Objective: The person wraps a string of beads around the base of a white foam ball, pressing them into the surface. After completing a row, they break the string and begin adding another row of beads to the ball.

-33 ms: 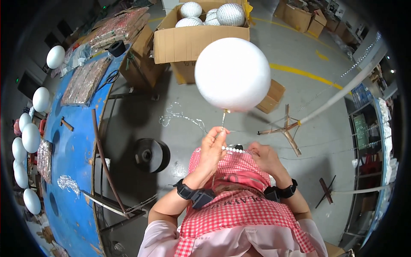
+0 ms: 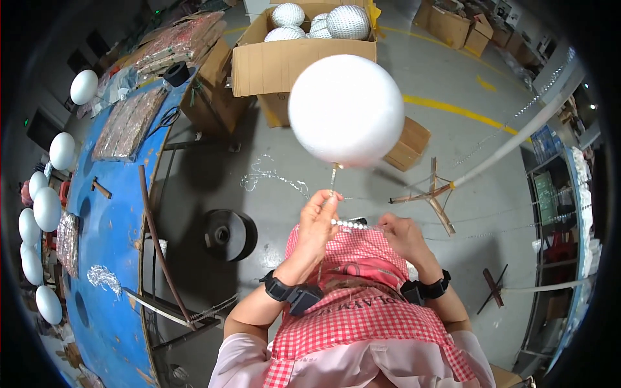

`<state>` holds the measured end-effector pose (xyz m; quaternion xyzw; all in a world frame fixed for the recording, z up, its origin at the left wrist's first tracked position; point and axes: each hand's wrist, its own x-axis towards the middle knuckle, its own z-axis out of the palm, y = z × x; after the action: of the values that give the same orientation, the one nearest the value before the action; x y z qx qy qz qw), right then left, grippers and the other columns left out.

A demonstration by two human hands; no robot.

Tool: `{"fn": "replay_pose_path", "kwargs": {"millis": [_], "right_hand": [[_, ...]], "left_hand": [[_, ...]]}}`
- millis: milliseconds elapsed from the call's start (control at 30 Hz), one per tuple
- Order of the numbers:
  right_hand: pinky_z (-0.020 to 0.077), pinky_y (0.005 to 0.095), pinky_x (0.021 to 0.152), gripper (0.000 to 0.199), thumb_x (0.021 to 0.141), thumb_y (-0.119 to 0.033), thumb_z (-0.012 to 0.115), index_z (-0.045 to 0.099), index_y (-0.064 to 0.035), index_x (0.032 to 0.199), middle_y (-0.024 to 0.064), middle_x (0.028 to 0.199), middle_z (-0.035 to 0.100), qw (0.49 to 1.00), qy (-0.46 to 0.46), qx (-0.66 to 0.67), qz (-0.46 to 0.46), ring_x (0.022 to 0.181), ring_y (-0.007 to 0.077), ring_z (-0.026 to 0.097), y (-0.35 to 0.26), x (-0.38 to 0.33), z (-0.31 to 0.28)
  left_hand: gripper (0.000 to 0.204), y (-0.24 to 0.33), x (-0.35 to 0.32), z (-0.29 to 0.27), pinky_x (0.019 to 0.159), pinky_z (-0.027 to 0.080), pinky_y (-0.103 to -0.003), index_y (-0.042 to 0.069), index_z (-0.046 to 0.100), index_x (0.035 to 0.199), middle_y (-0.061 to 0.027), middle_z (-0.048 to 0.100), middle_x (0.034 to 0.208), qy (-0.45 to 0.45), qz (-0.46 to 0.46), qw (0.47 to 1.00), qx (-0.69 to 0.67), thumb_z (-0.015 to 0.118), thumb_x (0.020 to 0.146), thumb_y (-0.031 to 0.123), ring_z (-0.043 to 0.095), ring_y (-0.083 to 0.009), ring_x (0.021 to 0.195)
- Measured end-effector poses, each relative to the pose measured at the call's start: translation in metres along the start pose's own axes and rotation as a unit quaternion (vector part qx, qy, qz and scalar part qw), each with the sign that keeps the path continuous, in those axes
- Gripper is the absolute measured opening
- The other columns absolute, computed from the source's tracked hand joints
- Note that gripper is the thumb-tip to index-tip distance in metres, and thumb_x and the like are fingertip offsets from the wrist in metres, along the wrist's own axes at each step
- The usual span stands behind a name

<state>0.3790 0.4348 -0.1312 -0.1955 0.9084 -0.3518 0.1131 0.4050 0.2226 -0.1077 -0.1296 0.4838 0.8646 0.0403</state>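
Note:
A big white foam ball (image 2: 346,110) stands on a thin stick (image 2: 334,176) above my left hand (image 2: 317,218), whose fingers are closed round the stick's lower part. From that hand a short string of white beads (image 2: 349,224) stretches across to my right hand (image 2: 402,234). The fingers of my right hand are curled together at the string's other end, close to the apron; their tips are partly hidden. The ball's surface looks bare and smooth.
On my left runs a blue table (image 2: 113,213) with a hammer (image 2: 101,188) and wrapped bundles. Several white balls line its far side. A black spool (image 2: 229,235) is on the floor. Ahead is a cardboard box (image 2: 304,64) of textured balls; wooden-footed stands (image 2: 435,196) are at right.
The white ball has shifted a little to the left and up, along with my left hand and the stick. My right hand stays almost in place.

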Motion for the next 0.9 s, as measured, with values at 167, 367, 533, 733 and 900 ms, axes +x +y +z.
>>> {"fn": "replay_pose_path", "kwargs": {"millis": [167,367,533,733,900], "right_hand": [[0.0483,0.0451,0.062,0.011,0.082,-0.013,0.054,0.061,-0.0060,0.087,0.0200,0.076,0.063,0.978,0.148,-0.146,0.026,0.074,0.0375,0.061,0.094,0.012,0.010],[0.0476,0.0499,0.068,0.018,0.085,-0.019,0.053,0.062,-0.0044,0.089,0.0229,0.081,0.062,0.940,0.265,-0.155,0.147,0.079,0.0406,0.060,0.187,0.043,-0.023],[0.0497,0.0437,0.065,0.030,0.086,-0.024,0.055,0.059,0.0020,0.100,0.0212,0.088,0.064,0.966,0.155,-0.145,0.147,0.072,0.0385,0.062,0.269,0.044,-0.019],[0.0506,0.0279,0.068,0.045,0.098,-0.038,0.037,0.054,0.0023,0.109,0.0137,0.090,0.063,0.941,0.105,0.312,0.073,0.079,0.0163,0.062,0.085,0.077,-0.083],[0.0505,0.0270,0.068,0.043,0.098,-0.037,0.037,0.052,0.0022,0.109,0.0117,0.089,0.064,0.924,0.117,0.364,-0.013,0.077,0.0151,0.062,0.025,0.082,-0.125]], "left_hand": [[0.015,0.033,0.001,-0.008,0.036,0.017,-0.018,0.010,0.054,0.095,0.0075,0.034,0.052,0.014,0.062,0.998,-0.016,0.051,0.095,0.025,0.025,-0.0015,0.039],[0.014,0.055,-0.012,-0.009,0.036,0.018,-0.017,0.011,0.054,0.096,0.0083,0.033,0.053,0.042,0.088,0.995,0.004,0.053,0.094,0.025,0.025,-0.0004,0.040],[0.015,0.060,-0.014,-0.012,0.038,0.016,-0.018,0.009,0.053,0.097,0.0088,0.032,0.053,0.071,0.098,0.992,0.023,0.052,0.094,0.024,0.022,0.0003,0.041],[0.014,0.034,-0.006,-0.034,0.037,0.014,-0.018,0.009,0.053,0.096,0.0083,0.031,0.053,0.083,0.067,0.994,0.034,0.052,0.094,0.023,0.022,-0.0004,0.040],[0.013,0.020,0.003,-0.047,0.036,0.015,-0.018,0.010,0.054,0.095,0.0084,0.031,0.054,0.093,0.039,0.995,0.027,0.052,0.094,0.022,0.022,-0.0004,0.040]]}}
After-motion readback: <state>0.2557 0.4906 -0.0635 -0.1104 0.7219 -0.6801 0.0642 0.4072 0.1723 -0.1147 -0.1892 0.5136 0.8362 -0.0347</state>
